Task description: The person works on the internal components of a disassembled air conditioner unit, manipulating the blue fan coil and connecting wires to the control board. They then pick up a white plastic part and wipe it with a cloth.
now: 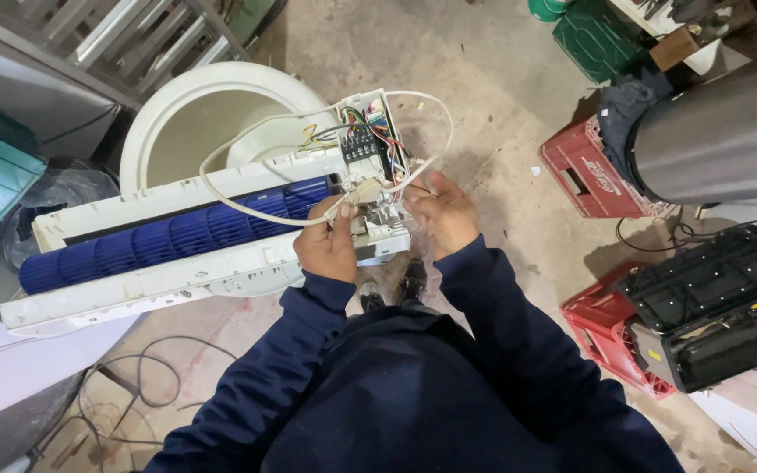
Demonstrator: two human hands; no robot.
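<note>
A white indoor air-conditioner unit [177, 280] lies across in front of me, its long blue cylindrical fan [177, 236] exposed. At its right end sits an open control box [371, 140] with coloured wires. My left hand [326, 245] grips a white cable [229, 206] and a small beige connector piece [363, 191] at that end. My right hand [442, 210] holds the same cable's other stretch just right of the box, fingers closed on it. The cable loops up over the box and back. Both sleeves are dark blue.
A round white tub [199, 114] stands behind the unit. Red plastic crates [589, 171] are on the right, one [602, 328] bearing a black tool case [711, 302]. A grey cylinder [720, 136] lies at upper right. Loose black cables [133, 385] lie on the concrete floor at lower left.
</note>
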